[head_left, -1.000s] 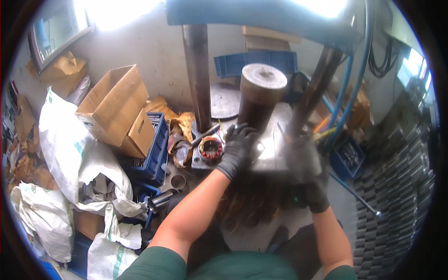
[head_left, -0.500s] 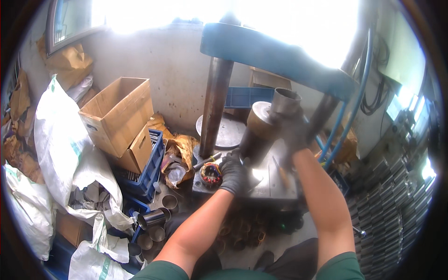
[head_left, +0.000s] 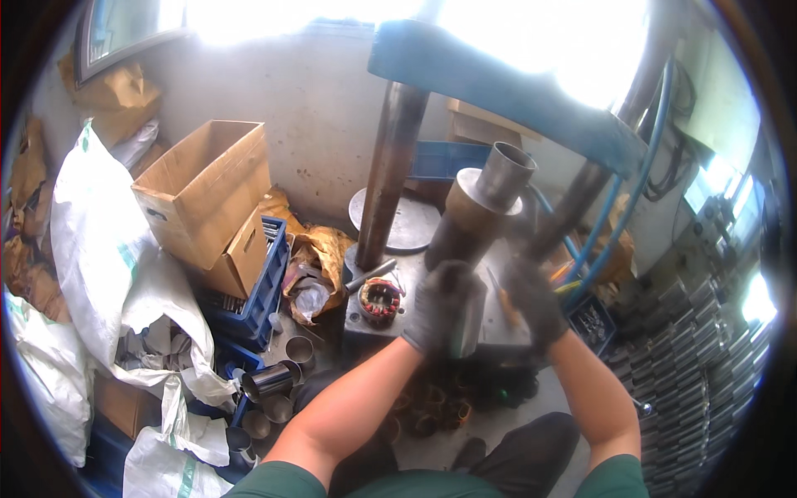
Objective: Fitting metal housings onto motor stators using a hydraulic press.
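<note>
My left hand (head_left: 440, 307), in a dark glove, is smeared by motion over the front of the metal press table (head_left: 365, 336). Right beside its fingers is a blurred grey shiny shape (head_left: 473, 319); whether the hand grips it cannot be told. My right hand (head_left: 533, 303), also gloved and blurred, hovers at the table's right side near a thin tool with an orange handle (head_left: 506, 305). Behind both hands a metal tube (head_left: 507, 173) sits on a thick, dark cylinder with a pale top (head_left: 466, 217). A wire-wound stator with red windings (head_left: 380, 300) rests left of my left hand.
A blue press beam (head_left: 498, 87) spans above, carried by steel columns (head_left: 390, 174). A short round bar (head_left: 372, 275) lies behind the stator. Leftward are a cardboard box (head_left: 207, 199), blue crates (head_left: 270, 290) and white sacks (head_left: 100, 224). Stacked metal tubes (head_left: 689, 357) fill the right.
My right hand has come off the tube and dropped toward the table. My left hand has moved right, away from the stator. The tube now stands uncovered on the cylinder.
</note>
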### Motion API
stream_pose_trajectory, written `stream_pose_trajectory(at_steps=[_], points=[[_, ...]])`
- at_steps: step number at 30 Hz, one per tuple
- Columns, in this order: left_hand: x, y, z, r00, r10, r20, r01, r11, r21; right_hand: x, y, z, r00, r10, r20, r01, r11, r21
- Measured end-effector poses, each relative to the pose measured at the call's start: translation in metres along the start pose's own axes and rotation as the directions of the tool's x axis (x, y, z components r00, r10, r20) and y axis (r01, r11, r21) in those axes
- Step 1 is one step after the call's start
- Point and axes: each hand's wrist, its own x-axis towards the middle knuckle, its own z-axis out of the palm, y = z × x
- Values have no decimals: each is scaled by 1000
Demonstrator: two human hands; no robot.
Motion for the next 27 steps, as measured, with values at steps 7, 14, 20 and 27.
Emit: stream_pose_trajectory(at_steps=[7, 14, 20, 27], points=[[-63, 25, 18, 674, 251, 695, -623, 699, 351, -82, -75, -15, 565, 533, 629, -822, 423, 380], [-83, 24, 66, 322, 15, 947, -634, 746, 204, -179, 81, -89, 336, 671, 661, -884, 466, -24], [-80, -2, 38, 444, -221, 868, -604, 642, 472, -319, 211, -160, 632, 713, 303, -501, 675, -541], [-117, -30, 14, 330, -305, 893, -539, 716, 443, -556, 243, -129, -240, 910, -339, -699, 80, 711]])
